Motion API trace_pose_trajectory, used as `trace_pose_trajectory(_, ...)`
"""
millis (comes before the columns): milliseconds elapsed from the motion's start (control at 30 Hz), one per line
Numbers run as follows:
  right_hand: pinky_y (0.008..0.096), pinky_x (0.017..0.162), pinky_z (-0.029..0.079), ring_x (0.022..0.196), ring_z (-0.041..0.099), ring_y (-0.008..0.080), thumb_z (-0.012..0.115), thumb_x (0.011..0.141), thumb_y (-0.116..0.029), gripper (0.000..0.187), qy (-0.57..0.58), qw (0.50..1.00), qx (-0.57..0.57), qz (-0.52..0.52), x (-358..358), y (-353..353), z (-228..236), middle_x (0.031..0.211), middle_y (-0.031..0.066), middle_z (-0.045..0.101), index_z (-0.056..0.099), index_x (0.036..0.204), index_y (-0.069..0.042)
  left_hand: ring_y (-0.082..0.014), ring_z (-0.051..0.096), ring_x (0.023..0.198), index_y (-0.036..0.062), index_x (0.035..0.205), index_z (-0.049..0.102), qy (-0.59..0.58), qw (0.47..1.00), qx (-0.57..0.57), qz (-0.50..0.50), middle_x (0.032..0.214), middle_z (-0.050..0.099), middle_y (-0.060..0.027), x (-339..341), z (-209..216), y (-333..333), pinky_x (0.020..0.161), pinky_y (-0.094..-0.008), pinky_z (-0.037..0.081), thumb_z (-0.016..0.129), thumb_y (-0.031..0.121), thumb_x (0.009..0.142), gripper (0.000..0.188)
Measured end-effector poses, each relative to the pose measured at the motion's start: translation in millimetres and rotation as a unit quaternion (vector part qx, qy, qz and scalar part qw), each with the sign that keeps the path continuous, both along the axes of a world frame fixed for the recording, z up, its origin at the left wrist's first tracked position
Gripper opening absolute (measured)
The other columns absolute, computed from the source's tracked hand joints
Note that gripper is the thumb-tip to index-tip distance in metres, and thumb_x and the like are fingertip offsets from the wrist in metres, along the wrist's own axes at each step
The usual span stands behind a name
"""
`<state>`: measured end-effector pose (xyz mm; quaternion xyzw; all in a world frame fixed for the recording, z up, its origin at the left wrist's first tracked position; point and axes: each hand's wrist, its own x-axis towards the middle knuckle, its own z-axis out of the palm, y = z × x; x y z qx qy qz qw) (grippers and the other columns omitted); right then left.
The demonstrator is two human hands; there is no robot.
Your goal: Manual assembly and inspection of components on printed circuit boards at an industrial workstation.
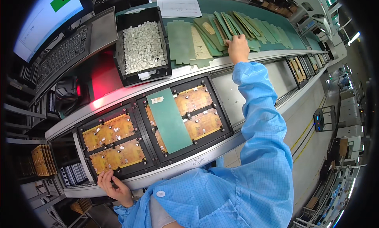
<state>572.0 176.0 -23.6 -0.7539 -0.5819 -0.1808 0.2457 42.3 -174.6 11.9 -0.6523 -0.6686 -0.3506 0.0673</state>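
My right hand [239, 49] reaches to the far side, its fingers closed on the edge of a thin green board [224, 26] in a fanned row of such boards. Near the lower left, my left hand [115, 188] rests at the front edge of a black fixture tray [146, 168], fingers apart and holding nothing. That tray carries orange circuit boards [117, 156], with small white pieces scattered on the upper one. On the second black tray [215, 80], a green rectangular board [170, 119] lies across part of the orange circuit boards [203, 123].
A black bin [167, 58] of small white parts stands behind the conveyor rail [181, 72]. Left of it are a keyboard [63, 56], a monitor [47, 18] and a handheld scanner [66, 90] with red light. White papers [179, 5] lie at the back. More trays [302, 70] sit rightward.
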Motion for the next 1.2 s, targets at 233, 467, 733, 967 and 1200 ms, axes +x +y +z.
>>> trace_pose_trajectory(233,0.0488,0.074,0.052,0.092,0.061,0.0393,0.058,0.095,-0.022,0.021,0.045,0.997,0.012,-0.058,17.8,2.8,-5.2,0.107,0.0199,0.056,0.064,0.098,-0.002,-0.0328,0.053,0.11,-0.0044,0.101,0.064,-0.009,1.0,-0.007,0.008,0.102,0.063,-0.0135,-5.4,-0.9,-0.8,0.096,-0.0416,0.041,0.052,-0.011,0.087,0.019)
trace_pose_trajectory(467,0.0449,0.071,0.055,0.079,0.068,0.0369,0.048,0.1,-0.02,0.029,0.061,0.997,0.042,-0.035,48.1,-19.8,19.4,0.081,0.0215,0.066,0.064,0.095,0.004,-0.033,0.053,0.113,-0.0037,0.1,0.064,-0.005,1.0,-0.022,-0.005,0.101,0.064,-0.0127,-9.7,-3.3,0.8,0.097,-0.0413,0.041,0.052,-0.013,0.086,0.02)
trace_pose_trajectory(733,0.0303,0.071,0.055,0.076,0.062,0.0172,0.049,0.104,-0.027,0.037,0.682,0.716,0.045,0.142,56.7,-46.1,31.1,0.092,0.0114,0.064,0.058,0.108,0.008,-0.034,0.053,0.112,-0.0041,0.096,0.064,-0.014,1.0,-0.027,-0.001,0.099,0.064,-0.0132,-11.2,-3.2,5.6,0.097,-0.0425,0.041,0.051,-0.014,0.083,0.02)
trace_pose_trajectory(967,0.0349,0.077,0.056,0.08,0.064,0.0225,0.048,0.104,-0.025,0.04,0.744,0.651,0.005,0.153,30.0,-37.5,-0.7,0.098,0.0181,0.064,0.053,0.114,0.014,-0.0348,0.052,0.112,-0.0042,0.094,0.064,-0.018,0.999,-0.026,0.005,0.097,0.064,-0.0135,-8.9,-4.0,6.7,0.097,-0.044,0.041,0.051,-0.015,0.082,0.021)
trace_pose_trajectory(1200,0.0479,0.085,0.048,0.099,0.056,0.0392,0.063,0.09,-0.018,0.027,-0.018,0.992,0.113,-0.05,30.0,-8.6,-0.6,0.099,0.0209,0.062,0.061,0.111,-0.003,-0.0338,0.052,0.113,-0.0041,0.093,0.064,-0.014,0.999,-0.024,0.021,0.098,0.064,-0.0133,-7.9,-0.8,4.3,0.097,-0.0437,0.041,0.052,-0.015,0.083,0.019)
